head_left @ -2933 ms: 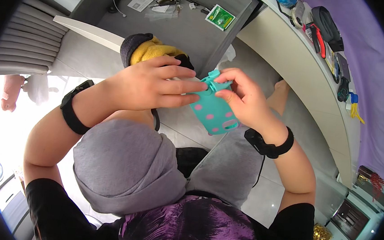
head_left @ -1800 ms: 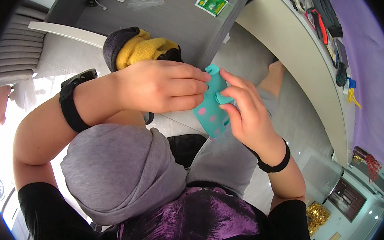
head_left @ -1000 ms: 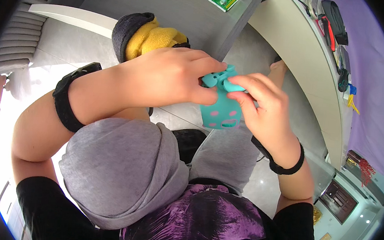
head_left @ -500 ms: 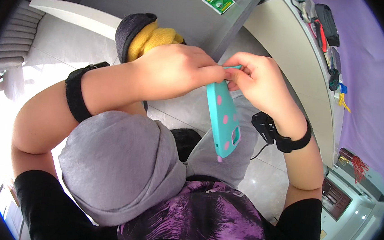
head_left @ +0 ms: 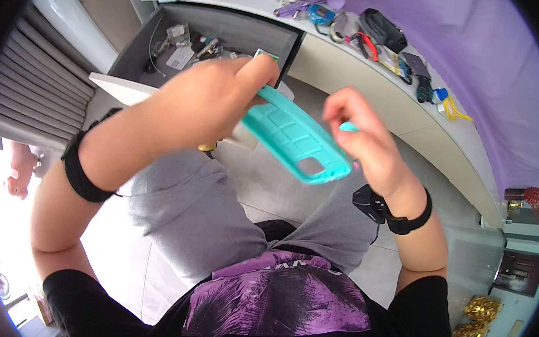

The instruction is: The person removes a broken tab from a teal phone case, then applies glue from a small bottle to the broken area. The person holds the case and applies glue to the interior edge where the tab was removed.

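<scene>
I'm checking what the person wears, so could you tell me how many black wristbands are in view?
2. One wristband is on the left wrist, one wristband on the right wrist. Both hands hold a teal phone case. None seems hidden.

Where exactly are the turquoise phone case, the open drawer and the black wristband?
turquoise phone case (head_left: pixel 294 139), head view, ribbed inner face.
open drawer (head_left: pixel 141 50), head view, grey left wall.
black wristband (head_left: pixel 410 219), head view, strap on right wrist.
</scene>
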Motion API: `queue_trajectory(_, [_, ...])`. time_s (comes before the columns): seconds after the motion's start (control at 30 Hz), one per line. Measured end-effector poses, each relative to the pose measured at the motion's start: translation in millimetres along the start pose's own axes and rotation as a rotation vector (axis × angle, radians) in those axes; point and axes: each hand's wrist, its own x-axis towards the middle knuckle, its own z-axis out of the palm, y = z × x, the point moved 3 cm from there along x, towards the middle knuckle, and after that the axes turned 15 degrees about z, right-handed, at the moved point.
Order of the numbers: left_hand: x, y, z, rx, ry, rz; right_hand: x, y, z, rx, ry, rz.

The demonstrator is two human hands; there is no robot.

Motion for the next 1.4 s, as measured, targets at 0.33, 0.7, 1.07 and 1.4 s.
queue_trajectory(0.33, [-28, 229, -60, -0.179, 0.203, 0.319, -209, -103, 22, -1.112, -0.173, -0.569])
queue_trajectory(0.7, [-21, 290, -32, -0.105, 0.423, 0.122, -278, -90, 33, -0.874, -0.101, -0.487])
queue_trajectory(1.07, [-43, 274, -3, -0.191, 0.648, 0.416, -258, -62, 44, -0.605, 0.376, -0.936])
queue_trajectory(1.4, [-29, 161, 45, -0.327, 0.299, -0.203, -158, 14, -19, -0.446, 0.050, -0.404])
